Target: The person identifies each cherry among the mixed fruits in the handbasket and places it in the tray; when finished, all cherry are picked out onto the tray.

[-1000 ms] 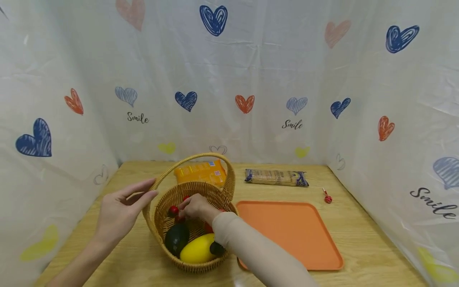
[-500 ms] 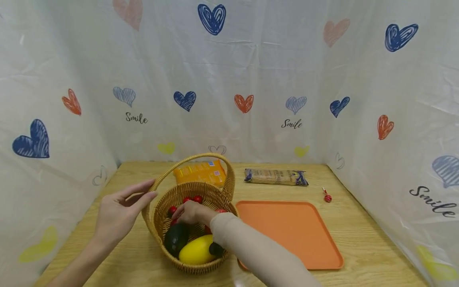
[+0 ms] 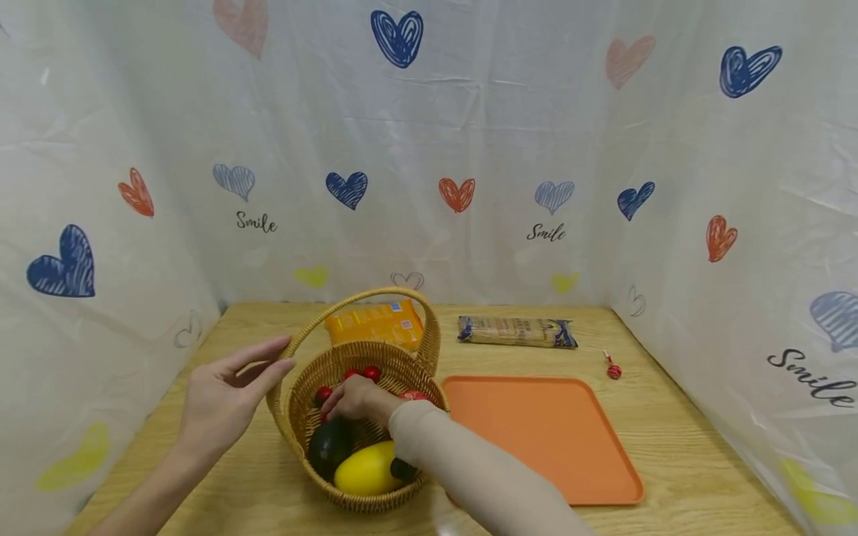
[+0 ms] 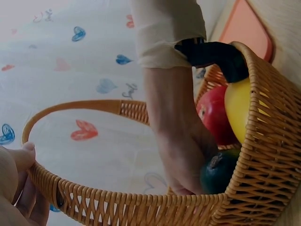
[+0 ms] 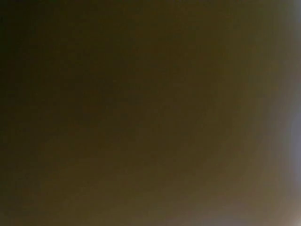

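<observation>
My left hand (image 3: 224,394) pinches the side of the arched handle (image 3: 365,294) of a wicker basket (image 3: 365,502), thumb on one side and fingers on the other. My right hand (image 3: 355,398) reaches down inside the basket, beside a dark green avocado-like fruit (image 3: 330,447). A small red round fruit (image 3: 325,418) shows partly under its fingertips, but whether they grip it is hidden. Several more small red fruits (image 3: 323,394) lie around the hand. A yellow oval fruit (image 3: 367,469) rests at the basket's near side, and a larger red fruit (image 4: 217,113) sits behind it.
An orange tray (image 3: 536,432) lies right of the basket, partly under the right sleeve. Behind stand an orange packet (image 3: 375,325) and a long pack of noodles (image 3: 516,331). A red lollipop (image 3: 613,368) lies at the right. The right wrist view is dark and blurred.
My right hand has shifted slightly nearer and lower in the basket, uncovering a red fruit behind it. My left hand keeps its place on the handle.
</observation>
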`<action>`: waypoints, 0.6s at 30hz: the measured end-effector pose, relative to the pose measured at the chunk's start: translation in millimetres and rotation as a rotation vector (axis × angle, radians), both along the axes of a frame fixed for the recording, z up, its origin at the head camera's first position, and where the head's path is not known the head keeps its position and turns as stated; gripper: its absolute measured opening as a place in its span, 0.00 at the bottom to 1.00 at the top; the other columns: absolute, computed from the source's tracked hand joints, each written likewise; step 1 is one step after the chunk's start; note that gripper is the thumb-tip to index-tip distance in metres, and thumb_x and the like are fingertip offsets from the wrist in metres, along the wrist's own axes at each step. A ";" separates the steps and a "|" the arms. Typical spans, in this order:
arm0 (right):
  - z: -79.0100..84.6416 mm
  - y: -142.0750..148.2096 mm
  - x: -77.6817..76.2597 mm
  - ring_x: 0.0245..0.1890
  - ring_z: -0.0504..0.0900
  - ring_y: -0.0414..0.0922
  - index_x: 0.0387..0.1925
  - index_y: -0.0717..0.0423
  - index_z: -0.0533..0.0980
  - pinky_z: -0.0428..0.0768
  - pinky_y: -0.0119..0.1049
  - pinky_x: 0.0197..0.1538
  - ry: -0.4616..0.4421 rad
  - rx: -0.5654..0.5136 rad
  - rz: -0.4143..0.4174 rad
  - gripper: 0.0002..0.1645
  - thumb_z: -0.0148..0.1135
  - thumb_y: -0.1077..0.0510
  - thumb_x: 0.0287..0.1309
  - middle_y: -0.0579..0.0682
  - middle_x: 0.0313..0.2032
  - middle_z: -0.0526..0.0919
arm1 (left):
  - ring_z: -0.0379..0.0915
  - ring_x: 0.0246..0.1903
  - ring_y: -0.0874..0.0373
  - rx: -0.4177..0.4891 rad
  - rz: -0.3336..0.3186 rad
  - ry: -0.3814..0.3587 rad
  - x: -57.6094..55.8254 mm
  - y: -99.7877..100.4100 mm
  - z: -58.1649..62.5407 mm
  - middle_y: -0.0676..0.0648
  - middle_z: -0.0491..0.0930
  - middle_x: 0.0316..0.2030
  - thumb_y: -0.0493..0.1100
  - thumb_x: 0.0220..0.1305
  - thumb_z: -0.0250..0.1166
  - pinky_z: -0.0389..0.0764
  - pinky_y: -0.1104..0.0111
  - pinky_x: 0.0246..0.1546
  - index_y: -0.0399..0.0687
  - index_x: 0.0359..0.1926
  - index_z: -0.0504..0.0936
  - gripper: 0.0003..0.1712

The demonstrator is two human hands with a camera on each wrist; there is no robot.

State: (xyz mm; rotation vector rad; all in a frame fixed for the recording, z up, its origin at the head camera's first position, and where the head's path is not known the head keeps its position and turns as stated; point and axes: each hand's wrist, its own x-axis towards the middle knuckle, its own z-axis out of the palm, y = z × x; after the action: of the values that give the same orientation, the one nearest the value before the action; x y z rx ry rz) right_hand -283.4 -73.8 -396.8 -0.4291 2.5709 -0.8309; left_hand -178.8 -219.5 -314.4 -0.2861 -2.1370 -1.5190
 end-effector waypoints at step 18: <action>31.6 38.0 13.7 0.35 0.85 0.48 0.42 0.55 0.84 0.84 0.43 0.43 -0.128 -0.515 -0.018 0.10 0.64 0.64 0.58 0.45 0.33 0.84 | 0.81 0.37 0.68 0.037 -0.009 -0.010 1.5 0.1 0.0 0.61 0.83 0.41 0.30 0.57 0.67 0.81 0.77 0.36 0.32 0.51 0.81 0.18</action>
State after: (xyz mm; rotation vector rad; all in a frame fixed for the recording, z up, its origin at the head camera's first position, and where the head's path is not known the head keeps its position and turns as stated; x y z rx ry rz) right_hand -269.7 -35.8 -365.1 -0.4800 2.2268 -1.4801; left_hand -177.3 -219.4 -314.4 -0.2765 -2.1157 -1.5663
